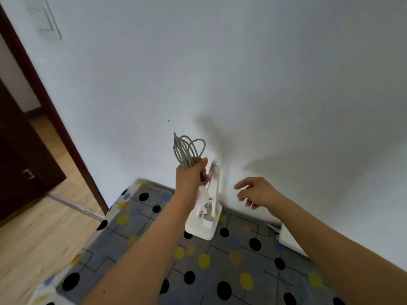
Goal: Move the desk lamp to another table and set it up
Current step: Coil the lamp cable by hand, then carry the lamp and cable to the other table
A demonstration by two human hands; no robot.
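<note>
A white desk lamp (206,225) stands by the wall on a table with a grey cloth dotted black, yellow and blue (220,267). Its folded arm rises beside my left hand (191,176), which grips a bundle of coiled grey cable (187,150) above the lamp. From that fist a white piece hangs down toward the base; I cannot tell if the fingers also hold the lamp's arm. To the right of the lamp, my right hand (256,191) hovers with loose fingers and holds nothing.
A white wall rises right behind the table. A white box-like object (290,239) lies at the table's right edge against the wall. On the left are a wooden floor (33,234) and a dark door frame (55,119). High on the wall sits a switch plate (43,17).
</note>
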